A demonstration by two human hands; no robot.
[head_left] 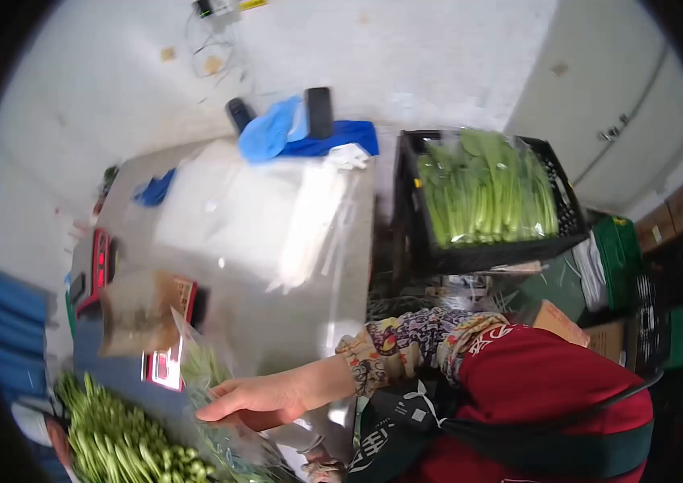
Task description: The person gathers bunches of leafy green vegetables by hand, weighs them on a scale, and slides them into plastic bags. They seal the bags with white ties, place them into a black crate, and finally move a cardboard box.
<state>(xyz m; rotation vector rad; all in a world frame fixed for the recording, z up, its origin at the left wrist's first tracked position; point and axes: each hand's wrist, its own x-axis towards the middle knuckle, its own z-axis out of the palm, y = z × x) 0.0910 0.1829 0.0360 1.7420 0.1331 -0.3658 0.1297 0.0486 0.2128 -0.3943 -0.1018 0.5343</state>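
My right hand, in a patterned sleeve cover, comes in from the right with thumb and fingers closed on a clear plastic bag. Leafy green vegetables show inside the bag, and more green stems hang below the hand. Close under it, what looks like my left wrist appears by another patterned cuff; the left fingers are hidden behind the bag and right hand. Left of the bag is a red-edged scale with a lit display, and a brown blurred object lies over part of it.
A large heap of green stalks lies at lower left, beside a partly visible person. Plastic sheets cover the table's far part. A black crate holds bagged greens. Another red display stands at left.
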